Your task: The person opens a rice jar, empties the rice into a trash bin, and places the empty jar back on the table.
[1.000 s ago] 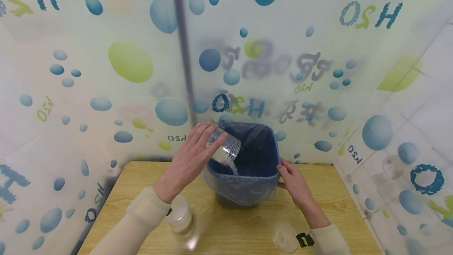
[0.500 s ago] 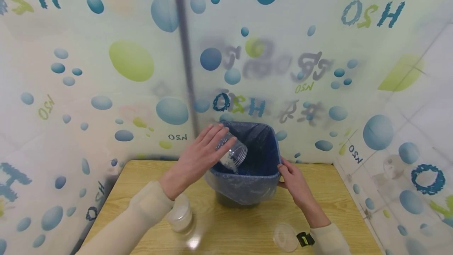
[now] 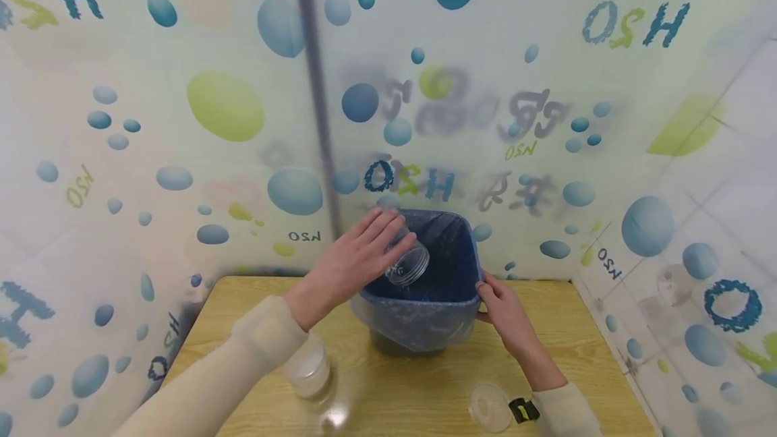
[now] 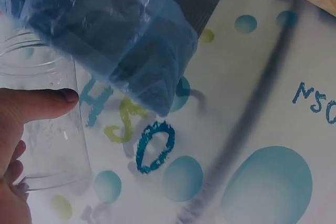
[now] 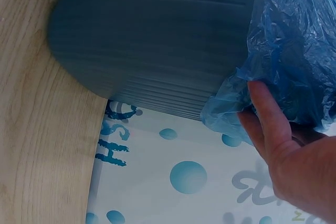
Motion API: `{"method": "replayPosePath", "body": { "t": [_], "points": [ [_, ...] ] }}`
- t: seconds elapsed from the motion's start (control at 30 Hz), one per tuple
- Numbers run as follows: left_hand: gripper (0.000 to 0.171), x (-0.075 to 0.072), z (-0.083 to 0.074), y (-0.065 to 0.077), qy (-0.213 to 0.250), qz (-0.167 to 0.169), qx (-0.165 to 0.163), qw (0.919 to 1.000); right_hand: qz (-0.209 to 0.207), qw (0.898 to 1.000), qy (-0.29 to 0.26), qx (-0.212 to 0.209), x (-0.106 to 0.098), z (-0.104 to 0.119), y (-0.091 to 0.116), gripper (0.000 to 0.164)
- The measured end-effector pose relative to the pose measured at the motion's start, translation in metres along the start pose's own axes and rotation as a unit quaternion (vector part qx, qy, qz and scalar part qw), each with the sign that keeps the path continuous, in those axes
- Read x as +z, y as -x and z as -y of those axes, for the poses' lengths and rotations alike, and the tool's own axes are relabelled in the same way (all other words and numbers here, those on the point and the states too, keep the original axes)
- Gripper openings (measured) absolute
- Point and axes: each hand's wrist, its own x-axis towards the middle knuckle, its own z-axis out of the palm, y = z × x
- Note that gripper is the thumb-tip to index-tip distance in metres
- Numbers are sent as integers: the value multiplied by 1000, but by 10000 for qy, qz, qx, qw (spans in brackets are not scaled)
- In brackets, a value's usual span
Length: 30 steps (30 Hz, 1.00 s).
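My left hand grips a clear plastic jar, its ribbed mouth tipped down into the bin. A few white bits show near the mouth; in the left wrist view the jar looks nearly empty, with the thumb along its side. The dark grey bin stands upright on the table, lined with a blue plastic bag folded over its rim. At the bin's right side, my right hand holds the rim through the bag, thumb on top and fingers underneath.
Another clear jar with whitish contents stands on the wooden table, near the left forearm. A round translucent lid lies at the front right, beside the right wrist's dark band. Patterned walls enclose the table behind and at both sides.
The left hand has moved right and further over the bin, tipping the jar more steeply. White granules that were pouring from the jar have mostly gone. The right hand stays on the rim.
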Motion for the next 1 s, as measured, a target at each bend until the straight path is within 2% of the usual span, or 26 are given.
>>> {"method": "replayPosePath", "body": {
  "t": [0.1,0.17,0.23,0.37,0.5,0.67,0.83,0.93,1.0],
  "points": [
    [72,-1,1,-2,-96,-33,218,9997,-15,10000,-19,19,0,1,0,53],
    [69,-1,2,-3,-135,-100,171,9997,-17,10000,-11,35,0,2,1,53],
    [71,-2,3,-2,-201,-30,202,9996,-9,10000,4,47,0,2,1,53],
    [72,1,3,-1,-197,44,523,9984,-7,10000,5,26,0,2,1,53],
    [67,1,8,-5,-232,-166,323,9991,-1,10000,6,42,0,0,-1,54],
    [69,1,5,-8,-303,97,618,9976,-15,10000,-24,34,1,0,-2,53],
    [70,3,6,-7,-481,90,295,9984,99,9999,-111,-23,2,-2,-3,53],
    [72,5,5,-6,-483,151,466,9976,73,9999,-105,-36,1,-1,-2,53],
    [70,5,5,-5,-429,94,454,9980,45,9999,-118,-34,1,0,-2,53]
  ]
}}
